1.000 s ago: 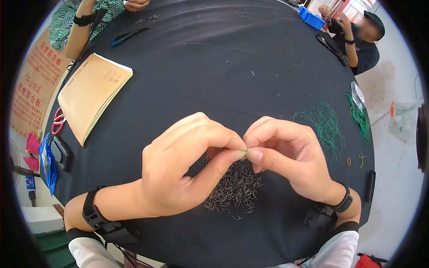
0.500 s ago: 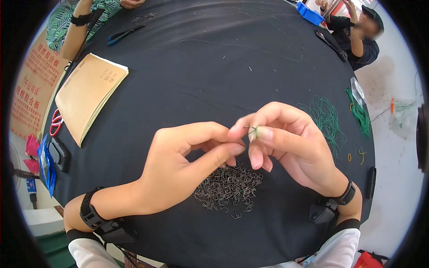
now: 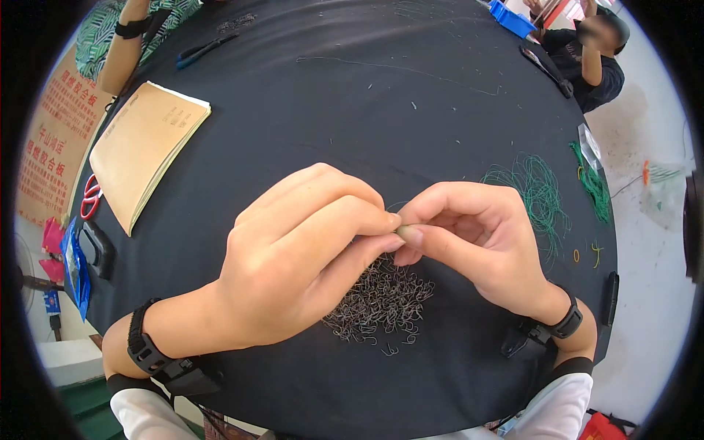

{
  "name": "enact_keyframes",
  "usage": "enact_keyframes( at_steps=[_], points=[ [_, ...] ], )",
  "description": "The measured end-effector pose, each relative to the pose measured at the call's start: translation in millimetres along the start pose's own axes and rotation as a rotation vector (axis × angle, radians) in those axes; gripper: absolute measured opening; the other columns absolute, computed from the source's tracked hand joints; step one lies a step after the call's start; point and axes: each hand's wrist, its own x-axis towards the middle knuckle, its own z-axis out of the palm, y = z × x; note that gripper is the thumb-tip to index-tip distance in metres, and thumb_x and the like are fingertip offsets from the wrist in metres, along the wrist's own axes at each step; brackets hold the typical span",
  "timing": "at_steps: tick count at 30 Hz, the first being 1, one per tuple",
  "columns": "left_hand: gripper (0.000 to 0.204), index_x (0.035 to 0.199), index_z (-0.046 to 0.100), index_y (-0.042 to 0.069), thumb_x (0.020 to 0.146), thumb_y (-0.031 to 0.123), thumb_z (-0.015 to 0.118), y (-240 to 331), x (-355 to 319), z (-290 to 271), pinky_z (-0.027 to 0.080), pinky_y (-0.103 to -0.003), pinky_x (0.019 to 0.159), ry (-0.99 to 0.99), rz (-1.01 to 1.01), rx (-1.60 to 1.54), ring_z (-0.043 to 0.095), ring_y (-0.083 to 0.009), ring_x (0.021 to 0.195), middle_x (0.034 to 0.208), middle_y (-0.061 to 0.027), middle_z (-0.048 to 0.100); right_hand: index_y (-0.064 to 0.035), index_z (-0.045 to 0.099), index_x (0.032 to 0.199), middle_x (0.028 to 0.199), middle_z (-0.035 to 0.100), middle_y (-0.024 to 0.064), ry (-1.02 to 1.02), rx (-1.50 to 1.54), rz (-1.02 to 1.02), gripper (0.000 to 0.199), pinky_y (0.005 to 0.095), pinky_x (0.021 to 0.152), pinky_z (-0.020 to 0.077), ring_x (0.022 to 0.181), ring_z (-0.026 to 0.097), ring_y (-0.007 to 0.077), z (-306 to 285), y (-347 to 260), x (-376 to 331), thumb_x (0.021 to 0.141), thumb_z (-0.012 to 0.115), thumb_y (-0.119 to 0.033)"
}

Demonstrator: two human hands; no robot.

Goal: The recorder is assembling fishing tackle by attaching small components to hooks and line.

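My left hand (image 3: 293, 257) is closed in a pinch, its thumb and fingertips meeting those of my right hand (image 3: 477, 246) above a heap of dark fish hooks (image 3: 378, 304). Between the right thumb and forefinger is a fish hook with green line, now almost wholly covered by the fingertips. Whatever the left fingers pinch is hidden. A thin strand of line shows faintly just above the joined fingertips. To the right of my right hand lies a loose tangle of green fishing line (image 3: 532, 194).
A tan notebook (image 3: 150, 150), red-handled scissors (image 3: 90, 196) and a blue packet (image 3: 74, 268) lie at the left. Green line bundle (image 3: 592, 187) and a yellow ring (image 3: 576, 256) are at the right. Across the black-covered table (image 3: 352, 132) are two people, dark-handled pliers (image 3: 207, 51) and a blue bin (image 3: 511, 20).
My left hand has rolled over and its fingertips have moved right, onto the right fingertips. The hook, visible before in my right pinch, is now mostly covered. My right fingers have curled in.
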Motion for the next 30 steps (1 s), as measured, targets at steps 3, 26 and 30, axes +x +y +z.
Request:
enact_keyframes(
  at_steps=[3,26,30],
  points=[
    [0.015,0.083,0.064,0.000,0.071,0.000,0.073,1.2,-0.6,-1.2,0.046,-0.028,0.060,-0.025,-0.050,-0.018,0.061,-0.0210,0.068,0.079,-0.0117,0.063,0.0053,0.064,0.093,0.086,0.065,0.0075,0.002,-0.015,-0.021,0.013,0.0234,0.073,0.0524,0.079,0.064,0.0116,-0.3,3.0,1.0,0.088,0.059,-0.005],
    [0.009,0.096,0.052,-0.003,0.091,0.005,0.053,-6.5,-1.9,0.5,0.041,-0.022,0.071,-0.280,-0.669,-0.667,0.049,-0.0075,0.079,0.087,-0.0026,0.051,-0.0005,0.053,0.091,0.101,0.054,0.0085,-0.003,0.167,0.044,0.010,0.0179,0.055,0.0441,0.073,0.056,0.0107,-7.9,3.4,8.0,0.091,0.052,-0.011],
    [0.010,0.095,0.052,-0.002,0.091,0.006,0.054,-10.8,-2.4,-1.1,0.041,-0.021,0.070,-0.237,-0.638,-0.683,0.048,-0.0071,0.077,0.086,-0.0024,0.051,-0.0005,0.046,0.098,0.099,0.050,0.0066,-0.036,0.277,0.052,0.020,0.0188,0.055,0.0459,0.075,0.056,0.0115,-14.3,-4.8,14.7,0.092,0.054,-0.019]
  ],
)
